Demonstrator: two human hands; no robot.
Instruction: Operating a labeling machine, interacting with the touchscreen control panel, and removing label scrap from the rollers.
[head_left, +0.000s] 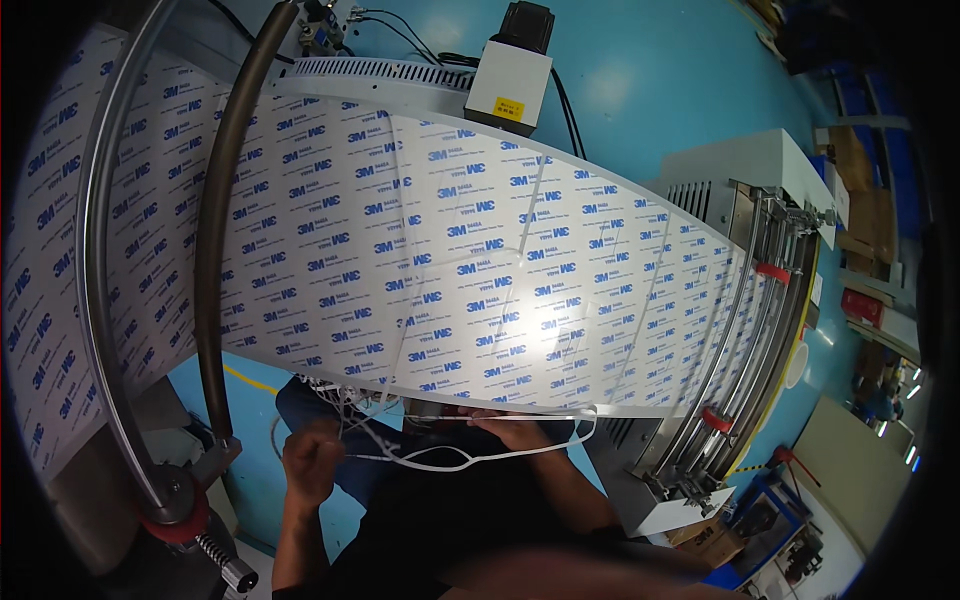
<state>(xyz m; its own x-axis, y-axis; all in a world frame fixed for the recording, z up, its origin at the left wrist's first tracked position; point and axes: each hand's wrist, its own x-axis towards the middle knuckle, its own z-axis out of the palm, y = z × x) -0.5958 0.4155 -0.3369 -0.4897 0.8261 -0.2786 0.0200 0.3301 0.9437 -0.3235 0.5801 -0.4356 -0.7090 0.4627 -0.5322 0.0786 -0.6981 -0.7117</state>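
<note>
My left hand, closed like a fist, grips thin white strips below the near edge of a wide printed sheet. The strips trail right in a long loose loop, with a small opening partway along. My right hand is at the sheet's near edge, its fingers bent around the upper run of the loop; the fingertips are partly hidden. A tangled bunch of the same white strips hangs between my hands, nearer the left one. The white sheet with blue print stretches across the machine, showing faint cut lines.
At the left, a metal bar and a dark roller cross the sheet. On the right stand steel rollers with red collars. A motor box sits beyond the far edge. Cartons stand at the lower right.
</note>
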